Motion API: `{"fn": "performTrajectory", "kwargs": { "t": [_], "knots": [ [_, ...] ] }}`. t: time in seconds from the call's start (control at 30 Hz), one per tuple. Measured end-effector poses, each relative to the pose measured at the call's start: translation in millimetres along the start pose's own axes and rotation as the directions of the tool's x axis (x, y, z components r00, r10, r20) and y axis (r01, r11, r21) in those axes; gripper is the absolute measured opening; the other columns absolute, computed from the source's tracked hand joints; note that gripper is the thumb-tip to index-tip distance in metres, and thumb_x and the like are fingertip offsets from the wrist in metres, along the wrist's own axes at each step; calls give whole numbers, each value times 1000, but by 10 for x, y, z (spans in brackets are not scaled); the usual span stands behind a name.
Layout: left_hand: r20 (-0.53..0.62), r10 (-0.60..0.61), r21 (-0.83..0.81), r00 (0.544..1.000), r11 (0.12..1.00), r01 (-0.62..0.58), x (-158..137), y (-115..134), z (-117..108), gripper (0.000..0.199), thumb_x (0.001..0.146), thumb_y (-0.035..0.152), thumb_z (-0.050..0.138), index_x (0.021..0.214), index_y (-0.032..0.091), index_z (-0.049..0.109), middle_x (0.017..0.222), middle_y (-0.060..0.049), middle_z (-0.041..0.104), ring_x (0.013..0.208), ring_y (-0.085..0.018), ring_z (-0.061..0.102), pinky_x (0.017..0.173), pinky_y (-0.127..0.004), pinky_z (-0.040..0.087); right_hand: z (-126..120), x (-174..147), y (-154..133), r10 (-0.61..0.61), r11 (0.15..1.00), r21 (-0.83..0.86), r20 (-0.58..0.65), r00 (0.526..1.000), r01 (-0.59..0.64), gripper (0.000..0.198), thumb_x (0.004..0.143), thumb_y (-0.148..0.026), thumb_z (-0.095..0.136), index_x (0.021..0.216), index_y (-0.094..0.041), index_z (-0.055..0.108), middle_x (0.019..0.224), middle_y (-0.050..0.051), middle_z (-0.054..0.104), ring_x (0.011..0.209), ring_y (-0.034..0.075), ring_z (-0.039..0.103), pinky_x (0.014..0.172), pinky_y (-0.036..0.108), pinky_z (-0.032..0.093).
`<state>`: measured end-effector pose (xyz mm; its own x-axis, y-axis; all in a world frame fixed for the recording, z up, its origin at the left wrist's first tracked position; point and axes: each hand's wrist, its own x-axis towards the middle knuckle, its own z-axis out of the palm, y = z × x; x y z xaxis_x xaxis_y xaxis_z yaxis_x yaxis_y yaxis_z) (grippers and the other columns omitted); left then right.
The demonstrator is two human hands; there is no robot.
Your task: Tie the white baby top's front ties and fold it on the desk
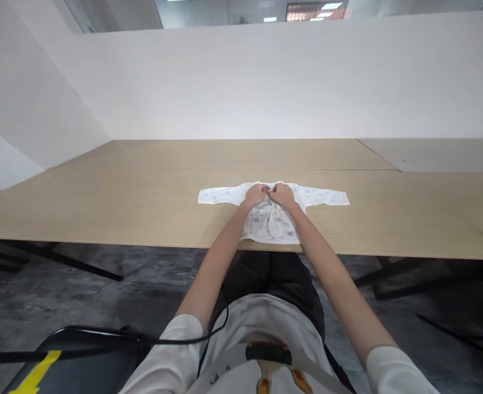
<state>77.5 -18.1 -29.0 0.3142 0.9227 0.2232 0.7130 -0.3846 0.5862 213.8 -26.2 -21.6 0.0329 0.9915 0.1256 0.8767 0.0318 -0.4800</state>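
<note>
A small white printed baby shirt (260, 221) lies flat on the table with both long sleeves stretched out to the sides and its front edge running down the middle. My left hand (257, 193) and my right hand (281, 194) meet at the top of the front opening, just under the neckline. The fingers of each are closed in a pinch on the shirt's front edges. Whatever fastener may be between the fingertips is too small to make out.
The light wooden table (143, 202) runs wide along a white wall (266, 82). Behind me at the lower left stands a black chair (89, 366) with yellow tape (38, 375). A black cable (184, 341) crosses in front of my waist.
</note>
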Motion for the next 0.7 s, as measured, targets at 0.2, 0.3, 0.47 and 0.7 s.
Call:
{"fn": "performTrajectory", "kwargs": {
  "t": [0.2, 0.3, 0.47, 0.7],
  "knots": [
    [-76, 106, -40, 991, 993, -109, 28, -44, 80, 25, 82, 23, 51, 95, 19, 72, 96, -5, 72, 90, -17, 64, 85, -26, 48, -90, 19, 195, 12, 944, 328, 63, 998, -32, 12, 74, -19, 58, 75, -13, 68, 63, 3, 63, 60, 12, 56, 57, 20, 40],
    [-106, 88, -100, 990, 990, -99, 53, -80, 106, 23, 82, 23, 52, 92, 17, 72, 96, -6, 72, 89, -16, 64, 85, -27, 48, -117, 29, 236, 12, 882, 464, 158, 987, -85, 12, 74, -18, 57, 77, -12, 67, 47, -3, 50, 42, 8, 42, 44, 20, 32],
    [-113, 51, -237, 992, 969, -76, 52, -91, 89, 21, 81, 26, 56, 92, 15, 71, 97, -8, 72, 91, -17, 65, 86, -28, 49, -155, -1, 217, -40, 811, 578, 208, 977, -90, 7, 75, -15, 57, 75, -12, 64, 41, -6, 44, 36, 7, 36, 38, 19, 27],
    [-97, -22, -327, 995, 945, -11, 32, -61, 69, 21, 81, 26, 57, 93, 16, 71, 99, -8, 71, 95, -17, 64, 89, -30, 48, -247, -74, 136, -33, 784, 610, 229, 973, -118, 9, 71, -7, 60, 78, -12, 62, 42, -6, 47, 37, 7, 40, 38, 18, 30]
  ]
}}
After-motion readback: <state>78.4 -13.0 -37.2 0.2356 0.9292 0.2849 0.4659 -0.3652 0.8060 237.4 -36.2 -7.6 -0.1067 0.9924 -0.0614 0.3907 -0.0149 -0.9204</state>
